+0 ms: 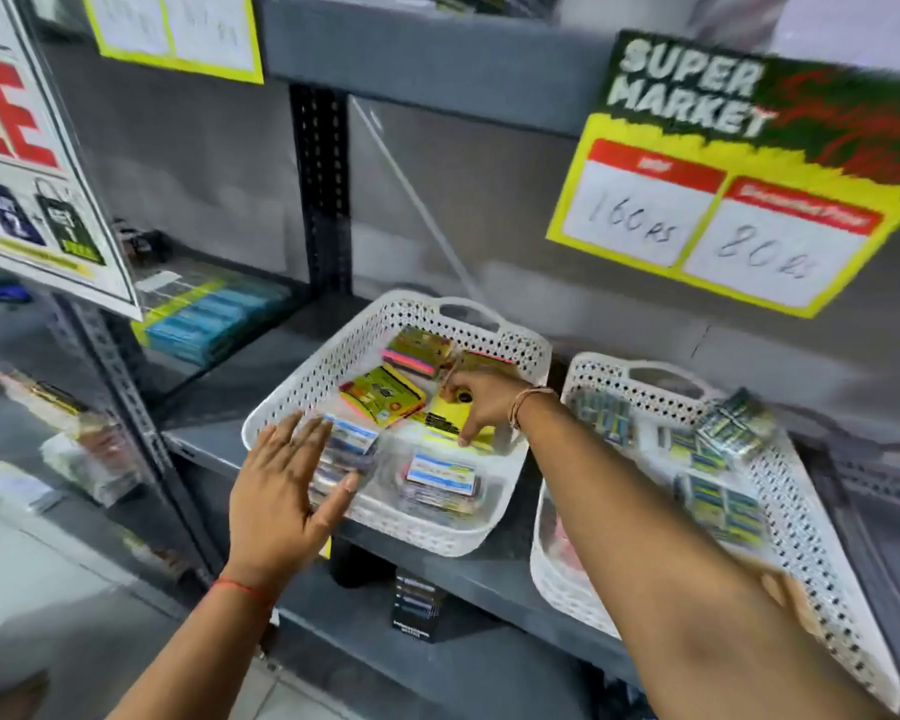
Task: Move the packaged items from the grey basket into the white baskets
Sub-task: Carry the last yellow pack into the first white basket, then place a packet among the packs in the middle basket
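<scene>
The right hand presses fingers onto a yellow packet inside the left white basket (grip unclear). The left hand, open-fingered and holding nothing, hovers over the basket's near corner.

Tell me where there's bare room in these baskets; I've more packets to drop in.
Left white basket: bare floor along its left wall, behind the left hand. Its middle and back are crowded with yellow packets, under the right hand. Right white basket: packets everywhere visible.

shop: price sign, stocked shelves
</scene>
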